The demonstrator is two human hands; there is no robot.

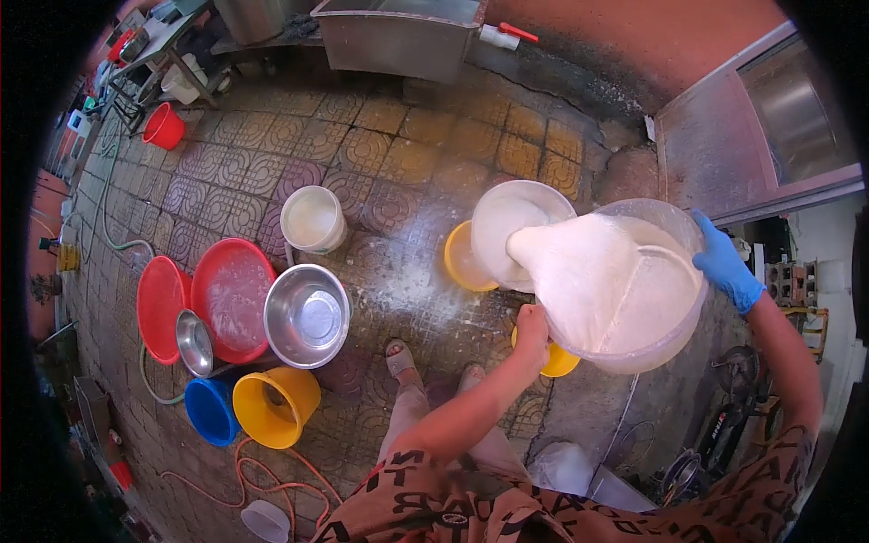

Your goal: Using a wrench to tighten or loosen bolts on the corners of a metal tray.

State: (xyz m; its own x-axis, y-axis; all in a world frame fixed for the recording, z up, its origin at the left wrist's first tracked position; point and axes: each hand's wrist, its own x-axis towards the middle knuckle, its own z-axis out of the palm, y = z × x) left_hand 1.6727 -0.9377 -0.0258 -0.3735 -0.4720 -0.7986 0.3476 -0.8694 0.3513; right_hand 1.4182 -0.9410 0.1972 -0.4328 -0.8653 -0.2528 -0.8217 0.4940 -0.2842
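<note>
The clear tub (668,217) is tilted between both hands, its pale mixture (584,271) stretching leftward into the white bucket (482,251). The gloved right hand (727,264) grips its right side; the left hand (533,331), nearer the bucket, clasps its near rim.

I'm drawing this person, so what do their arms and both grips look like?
The right grip wears a thin-looking blue glove that wrinkles at the wrist. The left grip shows no glove. Both forearms are bare, without any watch or bracelet that I can see. The brownish short sleeves have big, dark, letter-like markings.
</note>
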